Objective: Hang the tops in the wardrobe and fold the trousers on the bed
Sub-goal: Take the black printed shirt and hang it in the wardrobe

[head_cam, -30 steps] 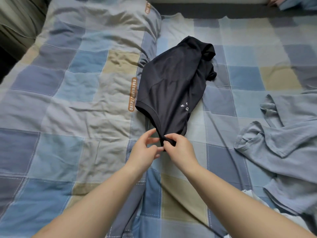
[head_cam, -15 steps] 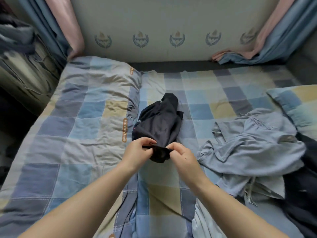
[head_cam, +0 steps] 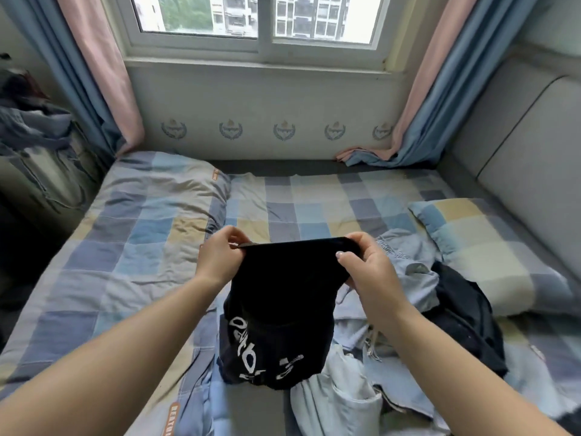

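Now lifted off the bed since a moment ago, black garment hanging above it, top edge pinched by left hand and right hand, stretched probably to identify it.

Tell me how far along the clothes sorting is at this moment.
Done: nothing looks folded or hung; no wardrobe is in view. In hand: the left hand and right hand pinch the top edge of a black garment with white lettering, held up above the bed. Left: a pale blue garment, a dark garment and a light garment lie crumpled on the bed.
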A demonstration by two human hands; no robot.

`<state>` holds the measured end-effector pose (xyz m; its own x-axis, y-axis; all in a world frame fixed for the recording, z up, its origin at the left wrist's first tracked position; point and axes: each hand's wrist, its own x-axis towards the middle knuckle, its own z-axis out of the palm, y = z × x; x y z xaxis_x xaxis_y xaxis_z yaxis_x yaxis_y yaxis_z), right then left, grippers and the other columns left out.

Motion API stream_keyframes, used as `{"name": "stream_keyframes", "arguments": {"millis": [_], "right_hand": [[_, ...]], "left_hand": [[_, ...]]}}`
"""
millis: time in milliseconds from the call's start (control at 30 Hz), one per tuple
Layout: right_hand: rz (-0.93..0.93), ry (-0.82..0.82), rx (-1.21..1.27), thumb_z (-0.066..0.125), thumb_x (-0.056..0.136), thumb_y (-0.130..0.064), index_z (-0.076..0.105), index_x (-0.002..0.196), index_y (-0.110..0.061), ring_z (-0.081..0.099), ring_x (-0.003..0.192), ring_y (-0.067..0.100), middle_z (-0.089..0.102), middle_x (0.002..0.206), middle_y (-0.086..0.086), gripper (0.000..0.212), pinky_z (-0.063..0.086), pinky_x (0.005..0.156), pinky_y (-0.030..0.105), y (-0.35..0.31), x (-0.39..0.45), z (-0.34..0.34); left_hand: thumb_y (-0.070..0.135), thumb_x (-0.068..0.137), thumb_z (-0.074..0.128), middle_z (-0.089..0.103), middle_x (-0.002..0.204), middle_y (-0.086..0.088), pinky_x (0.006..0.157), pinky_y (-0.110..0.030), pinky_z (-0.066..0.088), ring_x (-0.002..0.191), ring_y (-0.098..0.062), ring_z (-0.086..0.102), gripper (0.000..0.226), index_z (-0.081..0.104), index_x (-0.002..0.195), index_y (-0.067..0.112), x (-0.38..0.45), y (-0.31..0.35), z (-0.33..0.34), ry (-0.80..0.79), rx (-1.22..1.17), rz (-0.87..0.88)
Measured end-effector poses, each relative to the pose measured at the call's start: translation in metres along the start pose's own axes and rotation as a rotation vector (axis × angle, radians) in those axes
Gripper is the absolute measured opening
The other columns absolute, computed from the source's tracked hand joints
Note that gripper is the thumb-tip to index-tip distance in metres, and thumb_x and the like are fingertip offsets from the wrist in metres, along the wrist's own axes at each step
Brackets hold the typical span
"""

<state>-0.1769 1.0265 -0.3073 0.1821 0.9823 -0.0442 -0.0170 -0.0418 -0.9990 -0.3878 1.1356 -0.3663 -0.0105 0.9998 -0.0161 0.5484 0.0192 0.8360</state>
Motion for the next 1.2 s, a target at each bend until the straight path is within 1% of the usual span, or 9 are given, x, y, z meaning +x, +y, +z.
{"name": "stream_keyframes", "arguments": {"millis": [233,367,467,600,733,900,1033,1100,1200], "right_hand": [[-0.133,0.135,-0.293,0.054,0.085,0.004,0.053,0.081,-0.020,0.053,0.065,0.014,0.053,0.070,-0.001,0.025,0.046,0.061,0.030,-0.076,-0.039,-0.061],[-0.237,0.179,-0.339,0.060,0.086,0.002,0.059,0.082,-0.025,0.059,0.065,0.005,0.061,0.071,-0.006,0.027,0.052,0.062,0.021,-0.122,-0.058,-0.086],[-0.271,0.229,-0.437,0.058,0.083,0.010,0.064,0.077,-0.026,0.060,0.062,-0.003,0.066,0.069,-0.011,0.037,0.048,0.060,0.012,-0.149,-0.066,-0.105],[-0.306,0.387,-0.552,0.056,0.081,0.012,0.063,0.070,-0.023,0.056,0.056,-0.007,0.065,0.068,-0.011,0.038,0.044,0.058,0.009,-0.187,-0.084,-0.116],[-0.356,0.519,-0.666,0.052,0.081,0.013,0.060,0.070,-0.022,0.054,0.053,-0.011,0.063,0.073,-0.009,0.037,0.041,0.056,0.005,-0.233,-0.113,-0.115],[-0.284,0.770,-0.914,0.065,0.081,-0.002,0.059,0.071,-0.029,0.059,0.072,0.008,0.062,0.075,-0.012,0.029,0.049,0.077,0.026,-0.275,-0.171,-0.134],[-0.124,0.955,-1.160,0.068,0.081,-0.014,0.061,0.080,-0.021,0.059,0.077,0.020,0.062,0.076,-0.003,0.011,0.044,0.067,0.025,-0.295,-0.234,-0.142],[-0.005,1.008,-1.250,0.066,0.084,-0.019,0.057,0.077,-0.019,0.065,0.070,0.022,0.067,0.076,0.002,0.011,0.051,0.069,0.029,-0.302,-0.271,-0.146],[0.143,1.077,-1.141,0.062,0.089,-0.022,0.055,0.072,-0.019,0.064,0.047,0.006,0.066,0.063,0.001,0.019,0.049,0.050,0.015,-0.307,-0.334,-0.153]], "left_hand": [[0.000,0.079,0.067,0.069,0.081,0.002,0.073,-0.029,0.052,0.079,-0.017,0.067,0.025,0.065,0.077,0.025,-0.034,0.098,-0.041,-0.034,0.026,0.234],[-0.004,0.083,0.063,0.068,0.083,0.011,0.068,-0.002,0.043,0.069,0.011,0.062,0.030,0.069,0.079,0.024,-0.044,0.145,-0.066,-0.104,0.000,0.357],[0.003,0.086,0.066,0.074,0.087,0.007,0.068,-0.005,0.048,0.069,0.004,0.064,0.026,0.073,0.082,0.027,-0.043,0.170,-0.087,-0.225,-0.005,0.394],[0.016,0.080,0.075,0.073,0.080,0.011,0.075,-0.026,0.052,0.071,-0.006,0.065,0.029,0.072,0.070,0.043,-0.035,0.201,-0.115,-0.280,0.105,0.522],[0.022,0.082,0.074,0.061,0.055,0.016,0.058,-0.012,0.044,0.050,0.000,0.052,0.014,0.069,0.069,0.026,-0.037,0.240,-0.128,-0.412,0.164,0.639],[0.022,0.092,0.058,0.061,0.069,-0.002,0.057,-0.020,0.050,0.063,-0.010,0.057,0.021,0.066,0.087,0.003,-0.063,0.288,-0.130,-0.678,-0.274,0.574],[0.035,0.088,0.051,0.073,0.093,-0.007,0.069,-0.022,0.058,0.081,-0.014,0.070,0.035,0.067,0.103,0.008,-0.103,0.322,-0.115,-0.967,-0.603,0.505],[0.035,0.093,0.047,0.073,0.099,-0.008,0.073,-0.026,0.059,0.087,-0.017,0.071,0.034,0.068,0.104,0.010,-0.126,0.338,-0.102,-1.049,-0.706,0.463],[0.040,0.096,0.045,0.075,0.096,-0.006,0.069,-0.029,0.060,0.086,-0.018,0.072,0.035,0.068,0.101,0.014,-0.173,0.363,-0.081,-1.162,-0.791,0.432]]}}
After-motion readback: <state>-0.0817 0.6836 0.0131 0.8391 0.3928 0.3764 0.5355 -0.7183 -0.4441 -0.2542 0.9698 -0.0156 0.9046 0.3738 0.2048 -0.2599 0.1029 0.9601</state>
